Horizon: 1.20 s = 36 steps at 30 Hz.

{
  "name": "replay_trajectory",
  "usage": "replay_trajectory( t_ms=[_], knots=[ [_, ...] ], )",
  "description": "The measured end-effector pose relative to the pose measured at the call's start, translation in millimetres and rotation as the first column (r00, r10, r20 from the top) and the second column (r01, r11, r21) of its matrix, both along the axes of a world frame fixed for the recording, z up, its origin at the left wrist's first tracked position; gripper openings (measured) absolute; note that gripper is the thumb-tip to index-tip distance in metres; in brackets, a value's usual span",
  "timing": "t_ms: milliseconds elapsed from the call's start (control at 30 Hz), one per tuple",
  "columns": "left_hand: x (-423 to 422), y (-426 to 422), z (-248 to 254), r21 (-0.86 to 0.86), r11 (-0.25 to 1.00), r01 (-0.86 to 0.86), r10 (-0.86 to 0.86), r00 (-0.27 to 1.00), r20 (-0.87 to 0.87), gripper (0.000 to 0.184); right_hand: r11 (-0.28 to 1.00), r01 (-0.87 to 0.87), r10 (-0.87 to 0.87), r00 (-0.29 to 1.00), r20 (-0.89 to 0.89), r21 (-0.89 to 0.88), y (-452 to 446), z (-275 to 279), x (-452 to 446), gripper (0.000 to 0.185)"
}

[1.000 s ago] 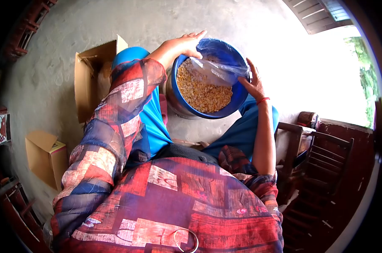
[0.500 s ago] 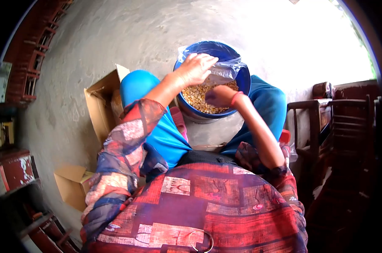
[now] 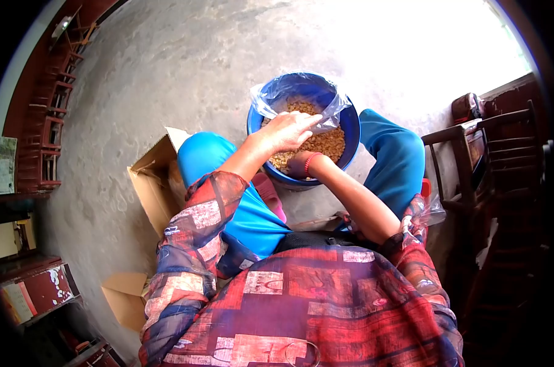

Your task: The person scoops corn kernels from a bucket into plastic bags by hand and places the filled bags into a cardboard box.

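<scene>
Between my knees stands a blue bucket (image 3: 355, 137) with yellow-brown kernels (image 3: 329, 145) inside, which look like dried corn. A clear plastic bag (image 3: 333, 110) lies in the bucket's far part and folds over its rim, with kernels showing behind it. Above the bucket, my left hand (image 3: 287, 129) is closed on the bag's near edge. My right hand (image 3: 299, 164), with a red band at the wrist, reaches into the kernels at the bucket's near side. Its fingers are hidden, so I cannot see whether it holds any.
An open cardboard box (image 3: 151, 177) stands beside my left knee, and another cardboard piece (image 3: 125, 300) is farther back. At the right is a dark wooden chair (image 3: 466, 159). Red-brown wooden furniture (image 3: 44, 134) lines the left wall. A pink slipper (image 3: 269, 194) shows below the bucket.
My right hand has moved down to the kernels at the near side. My left hand has lowered with the bag edge, and more kernels show at the far side. The view has shifted slightly.
</scene>
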<state>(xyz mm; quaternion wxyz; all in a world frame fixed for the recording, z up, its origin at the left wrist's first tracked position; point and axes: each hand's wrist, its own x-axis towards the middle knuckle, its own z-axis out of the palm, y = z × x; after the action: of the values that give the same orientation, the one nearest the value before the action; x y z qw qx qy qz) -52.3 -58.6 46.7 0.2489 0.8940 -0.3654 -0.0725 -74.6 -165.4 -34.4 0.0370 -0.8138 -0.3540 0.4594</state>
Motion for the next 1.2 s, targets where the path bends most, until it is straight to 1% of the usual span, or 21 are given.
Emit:
replay_trajectory(
  t_ms=[100,167,200,233,300,333,367,433,500,567,600,633,700,733,833,900,967,1033,1100,1133,1200],
  knots=[
    [1,1,1,-0.010,1.000,-0.016,0.016,1.000,0.007,0.046,1.000,-0.002,0.002,0.999,-0.033,-0.004,-8,-15,6,0.033],
    [2,2,-2,-0.002,0.999,-0.032,0.032,0.999,0.011,0.048,0.979,-0.080,0.077,0.997,0.027,0.188,-16,-25,11,0.031],
    [2,3,-6,-0.009,0.999,-0.034,0.034,0.999,0.025,0.049,0.966,0.135,-0.103,0.983,-0.150,0.219,-21,-20,13,0.028],
    [1,4,-8,-0.010,0.999,-0.032,0.032,0.999,0.029,0.049,0.966,0.137,-0.106,0.984,-0.146,0.219,-24,-2,12,0.028],
    [2,7,-8,0.046,0.996,-0.078,0.077,0.997,0.029,0.049,0.847,0.491,-0.361,0.813,-0.458,0.204,-32,34,11,0.026],
    [3,9,-7,0.047,0.996,-0.076,0.075,0.997,0.036,0.049,0.755,0.613,-0.414,0.721,-0.556,0.233,-37,40,9,0.022],
    [4,10,-6,0.094,0.988,-0.122,0.123,0.992,-0.015,0.049,0.753,0.614,-0.416,0.724,-0.551,0.238,-40,40,10,0.022],
    [4,13,-6,0.139,0.977,-0.163,0.173,0.983,-0.057,0.048,0.557,0.816,-0.511,0.486,-0.709,0.158,-42,44,10,0.022],
    [4,16,-15,0.099,0.987,-0.129,0.130,0.992,0.002,0.046,0.508,0.847,-0.502,0.440,-0.745,0.158,-48,50,8,0.022],
    [3,16,-22,0.089,0.989,-0.118,0.117,0.993,0.021,0.045,0.361,0.926,-0.398,0.259,-0.880,0.109,-54,54,7,0.020],
    [2,16,-19,0.082,0.991,-0.105,0.103,0.994,0.034,0.044,0.330,0.936,-0.304,0.228,-0.925,0.123,-56,59,6,0.021],
    [1,16,-17,0.074,0.991,-0.111,0.108,0.993,0.038,0.044,0.336,0.934,-0.310,0.234,-0.922,0.124,-56,63,4,0.021],
    [-2,17,-12,0.168,0.982,-0.082,0.090,0.995,-0.044,0.041,0.111,0.991,-0.296,0.101,-0.950,0.071,-56,74,1,0.022],
    [-2,17,-11,0.176,0.982,-0.074,0.095,0.989,-0.117,0.038,0.084,0.991,-0.242,0.125,-0.962,0.108,-53,78,5,0.021],
    [-7,18,-9,0.166,0.979,-0.123,0.143,0.982,-0.121,0.036,-0.085,0.980,-0.212,0.158,-0.964,0.179,-40,90,22,0.021],
    [-8,19,-8,0.160,0.981,-0.107,0.120,0.990,-0.074,0.035,-0.179,0.951,-0.127,0.233,-0.964,0.254,-33,94,42,0.022],
    [-9,20,-10,0.099,0.988,-0.119,0.120,0.993,0.004,0.035,-0.348,0.888,-0.195,0.246,-0.949,0.301,-18,88,61,0.023],
    [-10,22,-6,0.123,0.983,-0.138,0.142,0.990,-0.020,0.037,-0.348,0.814,-0.253,0.396,-0.883,0.465,-12,80,76,0.024],
    [-13,21,-2,0.084,0.984,-0.155,0.160,0.986,-0.054,0.039,-0.335,0.796,-0.421,0.352,-0.836,0.504,-9,76,79,0.026],
    [-13,20,-1,0.077,0.982,-0.171,0.176,0.982,-0.065,0.040,-0.335,0.799,-0.421,0.347,-0.838,0.499,-11,76,79,0.026],
    [-11,20,-6,0.083,0.985,-0.148,0.153,0.987,-0.051,0.040,-0.151,0.629,-0.611,0.547,-0.572,0.763,-17,81,75,0.028]
  ],
)
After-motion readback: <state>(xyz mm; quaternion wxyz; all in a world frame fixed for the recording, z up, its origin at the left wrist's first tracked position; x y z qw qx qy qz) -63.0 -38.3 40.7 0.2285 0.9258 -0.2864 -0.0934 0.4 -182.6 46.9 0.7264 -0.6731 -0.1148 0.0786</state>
